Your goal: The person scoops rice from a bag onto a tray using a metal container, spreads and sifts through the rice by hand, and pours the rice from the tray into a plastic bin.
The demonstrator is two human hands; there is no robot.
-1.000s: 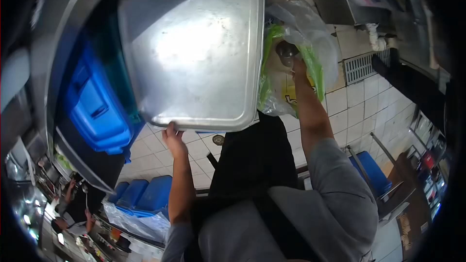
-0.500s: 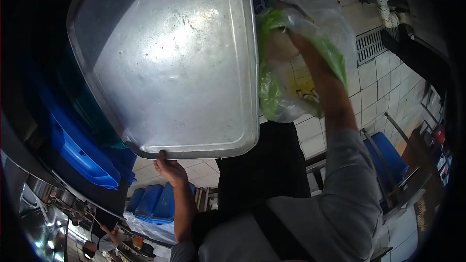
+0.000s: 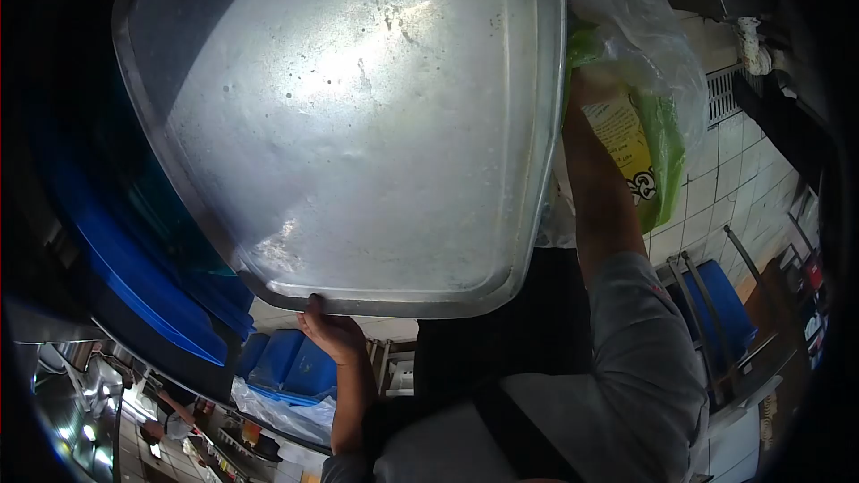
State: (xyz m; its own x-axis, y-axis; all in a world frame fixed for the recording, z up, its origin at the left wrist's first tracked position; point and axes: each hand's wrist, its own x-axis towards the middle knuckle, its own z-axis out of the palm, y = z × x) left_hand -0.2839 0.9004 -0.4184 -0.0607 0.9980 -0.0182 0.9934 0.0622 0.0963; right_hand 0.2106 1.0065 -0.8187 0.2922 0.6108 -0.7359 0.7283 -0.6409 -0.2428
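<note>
A large metal tray or lid (image 3: 358, 143) fills the upper middle of the head view, tilted up close to the camera. My left hand (image 3: 333, 331) grips its lower edge, with the thumb on the rim. To the right, my right arm reaches into a clear plastic bag (image 3: 644, 27) with a green edge (image 3: 664, 161). A package with yellow print (image 3: 626, 139) lies in the bag. My right hand (image 3: 586, 94) is mostly hidden behind the tray's edge and in the bag, so what its fingers hold does not show.
Blue bins (image 3: 143, 268) stand at the left, and more blue containers (image 3: 286, 362) at the lower left. A floor drain grate (image 3: 723, 94) and a blue chair (image 3: 723, 309) are on the right. Another person (image 3: 170, 425) stands at the far lower left.
The tray has come nearer and lower in view, my left hand with it, and now covers part of the bag. My right hand has gone deeper in; the dark cup seen earlier is hidden.
</note>
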